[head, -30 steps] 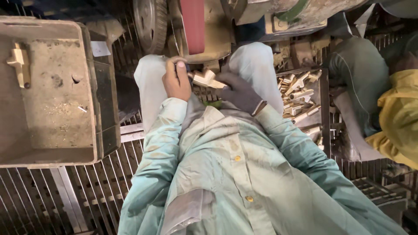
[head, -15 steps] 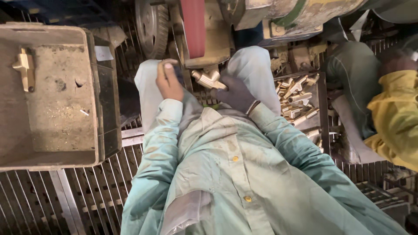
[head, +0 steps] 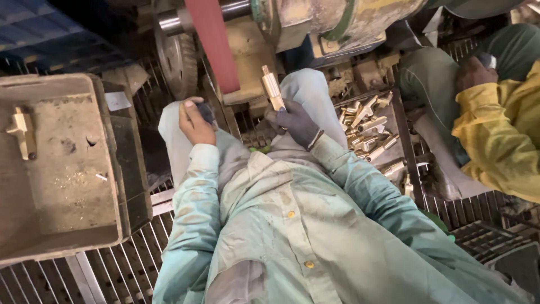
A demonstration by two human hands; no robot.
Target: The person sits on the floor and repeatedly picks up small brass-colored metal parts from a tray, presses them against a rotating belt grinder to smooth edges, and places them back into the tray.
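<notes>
right hand (head: pixel 295 123), dark-gloved, is closed around the lower end of a brass fitting (head: pixel 272 88) and holds it upright at 12 o'clock from the lap, just beside the red sanding belt (head: pixel 212 45). left hand (head: pixel 196 121) is bare, curled on a small dark object (head: pixel 206 112) resting on the left knee; what the object is, cannot tell.

risks, as judged: the grip is low on the fitting, so the belt could snatch it out of the glove. the glove or the loose pale green shirt cuff could catch on the belt or the wheel (head: pixel 175 59) at 11 o'clock. the bare hand sits near that edge.

surroundings: metal grate floor (head: pixel 121 269). worn tray (head: pixel 67 169) at 9 o'clock with one brass piece (head: pixel 21 132). heap of brass fittings (head: pixel 368 126) at 2 o'clock. a co-worker in a yellow sleeve (head: pixel 500 135) at 3 o'clock.
</notes>
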